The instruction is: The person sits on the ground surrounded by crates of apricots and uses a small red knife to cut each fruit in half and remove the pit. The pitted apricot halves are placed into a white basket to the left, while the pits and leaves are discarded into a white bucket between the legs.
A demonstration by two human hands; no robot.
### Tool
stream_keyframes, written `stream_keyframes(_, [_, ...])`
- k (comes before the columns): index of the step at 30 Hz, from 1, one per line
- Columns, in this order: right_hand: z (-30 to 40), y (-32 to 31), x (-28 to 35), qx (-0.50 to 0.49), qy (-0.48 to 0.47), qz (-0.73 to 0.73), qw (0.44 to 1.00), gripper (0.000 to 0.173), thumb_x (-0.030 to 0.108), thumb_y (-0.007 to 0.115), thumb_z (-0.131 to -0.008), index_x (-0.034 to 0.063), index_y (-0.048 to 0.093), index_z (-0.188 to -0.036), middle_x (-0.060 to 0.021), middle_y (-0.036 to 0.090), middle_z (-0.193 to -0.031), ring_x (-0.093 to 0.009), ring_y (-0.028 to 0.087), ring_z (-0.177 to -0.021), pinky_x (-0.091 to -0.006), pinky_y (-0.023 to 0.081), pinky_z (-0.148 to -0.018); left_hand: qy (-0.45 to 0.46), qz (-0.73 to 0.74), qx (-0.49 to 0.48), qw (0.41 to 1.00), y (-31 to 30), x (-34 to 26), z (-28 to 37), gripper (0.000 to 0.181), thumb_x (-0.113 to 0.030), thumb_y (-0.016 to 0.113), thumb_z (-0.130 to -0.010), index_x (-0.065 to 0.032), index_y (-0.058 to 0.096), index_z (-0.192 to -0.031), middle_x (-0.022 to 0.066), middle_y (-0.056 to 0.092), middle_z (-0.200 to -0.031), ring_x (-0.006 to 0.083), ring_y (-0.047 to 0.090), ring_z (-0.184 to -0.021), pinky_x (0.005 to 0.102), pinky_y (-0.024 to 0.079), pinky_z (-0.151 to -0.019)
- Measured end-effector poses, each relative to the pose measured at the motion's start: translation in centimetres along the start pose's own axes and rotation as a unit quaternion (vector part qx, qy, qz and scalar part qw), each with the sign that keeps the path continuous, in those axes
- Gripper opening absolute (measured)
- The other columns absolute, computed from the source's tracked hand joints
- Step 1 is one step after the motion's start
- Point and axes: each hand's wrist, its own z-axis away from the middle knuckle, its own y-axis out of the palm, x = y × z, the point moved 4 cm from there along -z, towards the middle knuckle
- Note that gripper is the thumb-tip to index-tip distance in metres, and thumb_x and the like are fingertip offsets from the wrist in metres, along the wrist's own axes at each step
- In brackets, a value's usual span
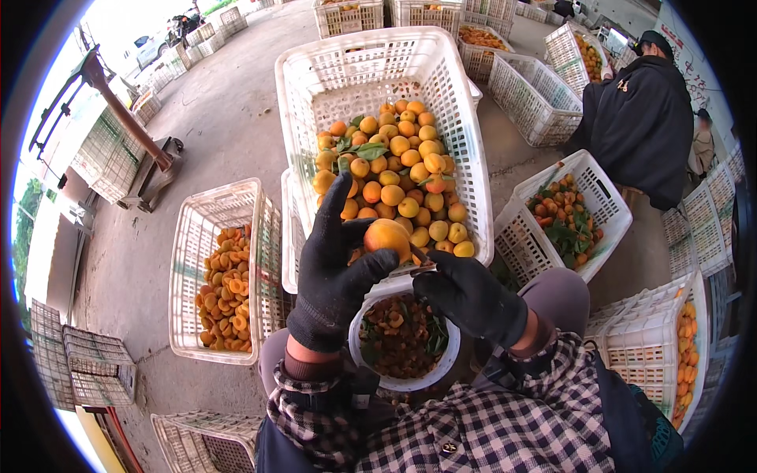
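Note:
My left hand [340,266], in a black knit glove, holds a whole apricot [387,238] between thumb and fingers. At the apricot's right side is my right hand [467,292], gloved alike, its fingers closed on a small dark tool [420,260] whose kind is hard to tell. Beyond both hands, a large white plastic crate [482,177] holds whole apricots [399,145] with some green leaves. Below the hands, between my knees, stands a white bucket [452,355] with pits and leaves [402,337]. Halved apricots [227,290] lie in a white crate [255,295] to the left.
A crate [615,219] of apricots and leaves stands at the right, another crate [633,355] below it. An empty crate [535,97] is further back. A person in dark clothes [639,118] sits at the upper right. A hand truck [159,159] stands at the left.

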Motion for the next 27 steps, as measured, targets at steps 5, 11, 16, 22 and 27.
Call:
stream_keyframes(5, [-0.3,0.1,-1.5,0.026,0.062,-0.050,0.997,0.030,0.022,0.063,-0.100,-0.0032,0.063,-0.116,-0.0171,0.072,-0.088,-0.025,0.072,-0.082,-0.0346,0.053,-0.072,-0.049,0.055,-0.024,0.997,0.6,0.2,-0.1,0.089,-0.004,0.080,-0.082,-0.0034,0.030,-0.156,0.0180,0.068,-0.116,0.0221,0.065,-0.108,0.0359,0.051,-0.097])
stream_keyframes(11, [-0.5,-1.8,-1.6,0.087,0.127,0.015,0.988,0.032,0.025,0.062,-0.101,-0.0032,0.064,-0.116,-0.0150,0.073,-0.089,-0.023,0.071,-0.083,-0.0345,0.053,-0.074,-0.074,0.054,-0.024,0.995,0.6,0.9,0.0,0.082,-0.003,0.078,-0.083,-0.0020,0.035,-0.153,0.0170,0.067,-0.116,0.0218,0.065,-0.108,0.0359,0.051,-0.097])
stream_keyframes(16, [-0.1,-0.2,-0.9,0.041,0.131,-0.069,0.988,0.034,0.025,0.060,-0.102,-0.0033,0.062,-0.120,-0.0170,0.072,-0.097,-0.023,0.071,-0.090,-0.0348,0.053,-0.079,-0.061,0.091,-0.038,0.993,0.7,1.1,-0.2,0.080,-0.008,0.079,-0.083,-0.0009,0.038,-0.151,0.0156,0.065,-0.120,0.0227,0.064,-0.112,0.0368,0.048,-0.101])
stream_keyframes(22, [-0.2,0.7,-1.4,-0.004,0.084,-0.098,0.992,0.041,0.021,0.061,-0.102,-0.0032,0.055,-0.134,-0.0183,0.072,-0.101,-0.023,0.071,-0.092,-0.0353,0.053,-0.081,-0.036,0.127,-0.048,0.990,1.1,2.9,-0.2,0.070,-0.016,0.074,-0.090,0.0014,0.041,-0.148,0.0157,0.060,-0.129,0.0241,0.063,-0.113,0.0370,0.048,-0.102])
stream_keyframes(27, [-0.6,0.9,-1.2,-0.038,0.055,-0.076,0.995,0.038,0.019,0.061,-0.101,-0.0017,0.055,-0.132,-0.0123,0.069,-0.094,-0.018,0.066,-0.083,-0.0320,0.051,-0.074,-0.067,0.167,-0.053,0.982,2.6,3.5,0.1,0.054,-0.027,0.063,-0.099,0.0015,0.047,-0.142,0.0164,0.062,-0.126,0.0251,0.065,-0.112,0.0373,0.054,-0.095])
